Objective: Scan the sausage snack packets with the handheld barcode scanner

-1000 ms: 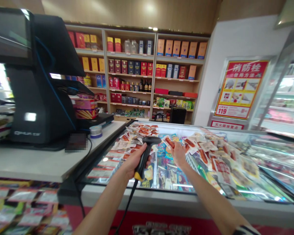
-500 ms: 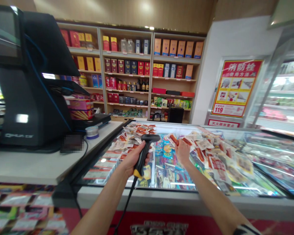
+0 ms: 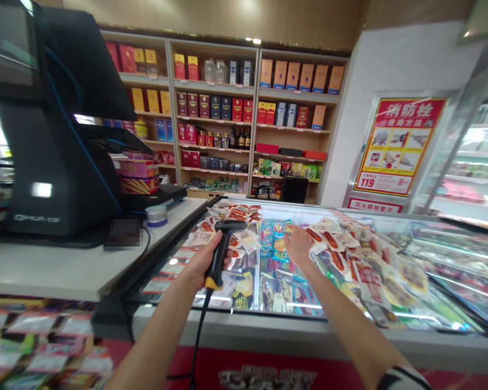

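My left hand (image 3: 209,259) is wrapped around the handle of a black and yellow barcode scanner (image 3: 219,254), its head level above the glass-topped freezer and its cable hanging down. Over the middle of the freezer is my right hand (image 3: 299,245), back of the hand toward me. Its fingers point away and are blurred, so I cannot make out whether they hold anything. Just right of it lies a spread of packaged sausages (image 3: 336,260). Behind and beside the scanner is another group of sausage packs (image 3: 241,210). Blue snack-like packets (image 3: 280,246) show beneath the glass.
A black checkout terminal (image 3: 61,162) stands on the white counter (image 3: 61,271) at left, with a tape roll (image 3: 156,215) near the counter edge. Shelves of boxed goods (image 3: 231,108) line the back wall. A red and yellow sign (image 3: 400,143) hangs at right.
My left hand has shifted left with the scanner. The sausage pack at my right fingertips is out of sight now, and that hand has moved slightly. The view has turned a little.
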Motion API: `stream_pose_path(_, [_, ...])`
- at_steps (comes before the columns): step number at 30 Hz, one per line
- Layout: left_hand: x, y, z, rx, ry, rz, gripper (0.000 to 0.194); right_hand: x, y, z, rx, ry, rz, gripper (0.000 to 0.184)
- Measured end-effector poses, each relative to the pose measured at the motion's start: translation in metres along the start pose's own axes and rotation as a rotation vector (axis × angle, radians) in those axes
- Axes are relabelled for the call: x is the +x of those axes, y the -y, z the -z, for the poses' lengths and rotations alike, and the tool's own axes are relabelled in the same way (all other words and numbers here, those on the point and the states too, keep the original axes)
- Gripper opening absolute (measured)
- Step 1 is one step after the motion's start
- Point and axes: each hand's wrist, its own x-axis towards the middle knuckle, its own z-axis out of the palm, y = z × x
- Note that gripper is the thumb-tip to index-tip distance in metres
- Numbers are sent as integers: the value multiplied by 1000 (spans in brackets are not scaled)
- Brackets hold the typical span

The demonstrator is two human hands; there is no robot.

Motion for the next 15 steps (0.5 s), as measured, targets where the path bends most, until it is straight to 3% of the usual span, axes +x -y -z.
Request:
stream_pose_path(3, [-3,0,5,3,-14,-5,29,-5,60,-23,140,233,96,39])
stream_pose_path(7, [-8,-1,9,6,-7,-11,30,-1,110,-45,206,393,40,56])
stream_pose_path(11, [-10,-4,11,-8,-31,14,30,6,118,-53,194,454,-44,59])
stream_pose_path(15, [-7,-4,14,-10,-26,16,30,3,94,-52,214,287,45,49])
